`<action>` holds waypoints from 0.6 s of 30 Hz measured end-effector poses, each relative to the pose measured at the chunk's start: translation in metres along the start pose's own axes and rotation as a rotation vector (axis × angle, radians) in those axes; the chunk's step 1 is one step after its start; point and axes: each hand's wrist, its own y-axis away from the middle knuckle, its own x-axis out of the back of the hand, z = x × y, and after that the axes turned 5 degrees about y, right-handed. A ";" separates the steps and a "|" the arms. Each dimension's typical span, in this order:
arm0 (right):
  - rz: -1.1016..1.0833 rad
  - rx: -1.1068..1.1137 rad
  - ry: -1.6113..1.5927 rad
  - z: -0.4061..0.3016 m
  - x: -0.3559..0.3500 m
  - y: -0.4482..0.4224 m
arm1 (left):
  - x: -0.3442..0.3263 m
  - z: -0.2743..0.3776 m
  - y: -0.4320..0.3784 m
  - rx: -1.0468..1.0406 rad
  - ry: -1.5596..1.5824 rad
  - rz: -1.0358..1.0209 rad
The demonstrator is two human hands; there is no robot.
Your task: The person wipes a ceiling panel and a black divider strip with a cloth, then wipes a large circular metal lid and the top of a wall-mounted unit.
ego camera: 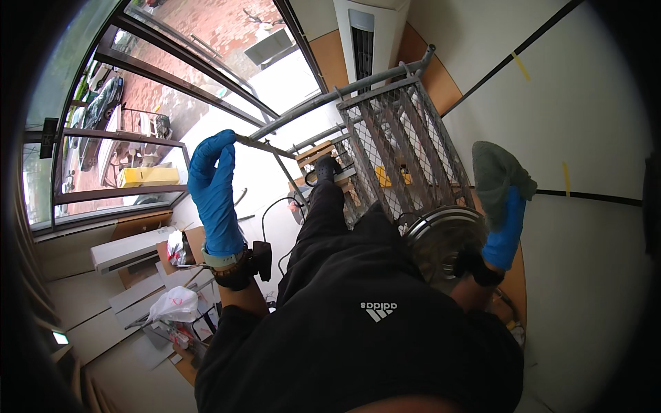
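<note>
My left hand (pixel 213 191), in a blue disposable glove, is raised before the windows with its fingers curled. Its fingertips overlap the end of a grey scaffold tube (pixel 258 144) in the picture; whether they touch is unclear, and nothing else shows in the hand. On the other side, my right hand (pixel 503 232), also blue-gloved, holds a grey-green cloth (pixel 498 173) that covers its fingers. The cloth is close to the pale wall panel (pixel 583 144), and contact cannot be made out. Dark straps circle both wrists.
Below me stands a metal scaffold with a mesh-and-slat platform (pixel 397 149). A round metal-rimmed object (pixel 446 242) is beside my right forearm. Framed windows (pixel 170 77) line the left. A white air conditioner (pixel 361 41) stands ahead. Boxes and a white plastic bag (pixel 174 304) lie lower left.
</note>
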 end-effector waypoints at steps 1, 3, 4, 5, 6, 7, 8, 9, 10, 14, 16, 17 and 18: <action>0.007 -0.002 -0.003 0.009 0.008 -0.002 | -0.004 0.000 -0.005 -0.002 0.000 -0.008; -0.197 0.076 -0.678 0.029 0.017 -0.003 | -0.013 -0.002 -0.015 -0.043 -0.064 -0.097; -0.185 0.077 -0.680 0.034 0.015 -0.002 | -0.017 -0.004 -0.020 -0.033 -0.065 -0.111; -0.105 0.047 -0.767 0.038 0.013 -0.002 | -0.019 -0.008 -0.026 -0.081 -0.096 -0.128; -0.021 0.012 -0.848 0.040 0.011 -0.002 | -0.023 -0.008 -0.031 -0.060 -0.096 -0.143; 0.063 -0.021 -0.929 0.041 0.008 -0.002 | -0.025 -0.009 -0.037 -0.039 -0.097 -0.157; 0.078 -0.025 -0.925 0.043 0.004 -0.003 | -0.027 -0.013 -0.046 -0.034 -0.094 -0.171; 0.097 0.086 -0.544 0.045 0.000 -0.003 | -0.027 -0.019 -0.054 -0.077 -0.099 -0.197; 0.106 0.188 -0.160 0.046 -0.005 -0.003 | -0.027 -0.024 -0.061 -0.121 -0.103 -0.223; -0.114 0.095 -0.722 0.026 -0.037 -0.021 | -0.029 -0.046 -0.088 0.015 -0.098 -0.221; -0.052 -0.019 -0.588 0.002 -0.059 -0.035 | -0.031 -0.057 -0.104 0.015 -0.042 -0.239; -0.006 -0.122 -0.460 -0.005 -0.068 -0.041 | -0.031 -0.061 -0.113 0.025 -0.044 -0.252; 0.010 -0.128 -0.458 -0.006 -0.073 -0.045 | -0.032 -0.064 -0.124 0.022 -0.015 -0.272</action>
